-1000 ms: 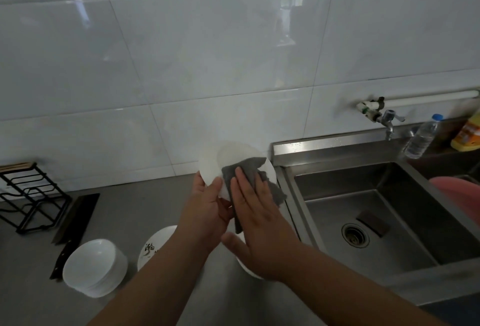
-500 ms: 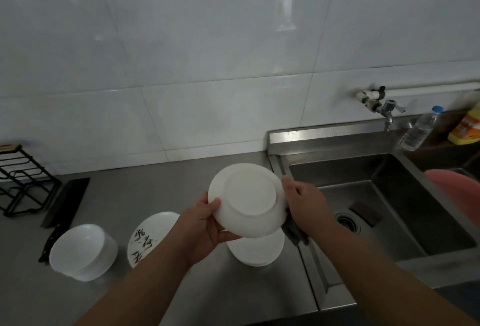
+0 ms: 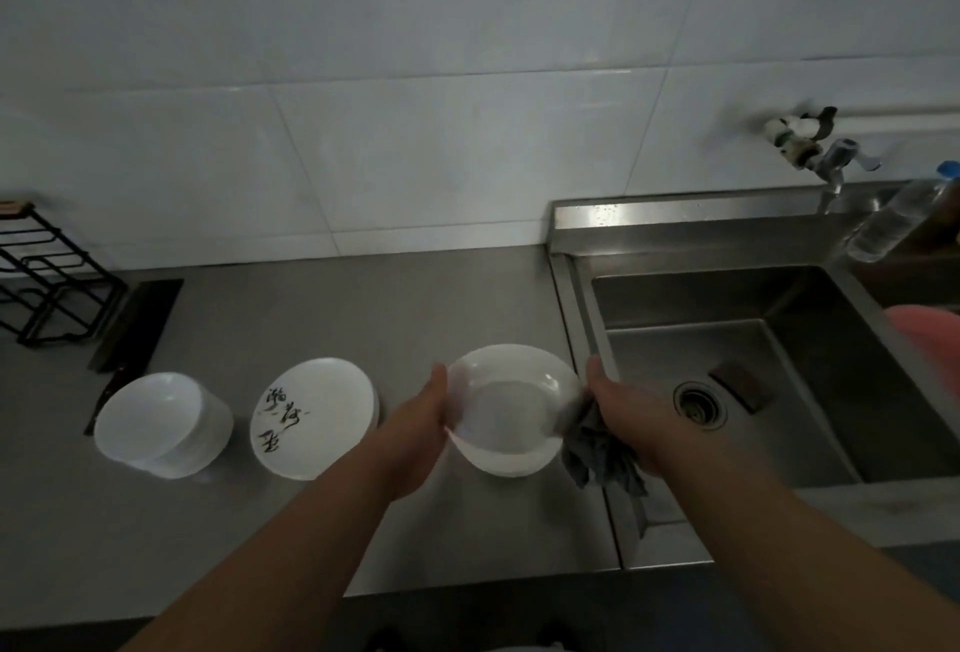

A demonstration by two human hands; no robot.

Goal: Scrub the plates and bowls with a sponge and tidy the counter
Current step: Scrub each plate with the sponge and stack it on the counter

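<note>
Two hands clasp a white bowl (image 3: 511, 391) by opposite rims, left hand (image 3: 421, 422) bare, right hand (image 3: 628, 417) also bunching a grey cloth (image 3: 597, 459); it hangs over a white stack (image 3: 498, 464) beside the sink (image 3: 582, 318); lowered level, it should nest cleanly.

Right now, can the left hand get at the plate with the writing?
Likely yes, once freed: the left hand holds the bowl, but the plate lies just beside it, nothing between them.

Bowl stack (image 3: 161, 422) & plate (image 3: 311, 417) taking up counter (image 3: 415, 298) front-left; knife (image 3: 135, 329), rack (image 3: 52, 282) crowding far left. Strip behind them lying open to wall (image 3: 415, 131). Sink (image 3: 727, 303) lying mostly open, rt.
</note>
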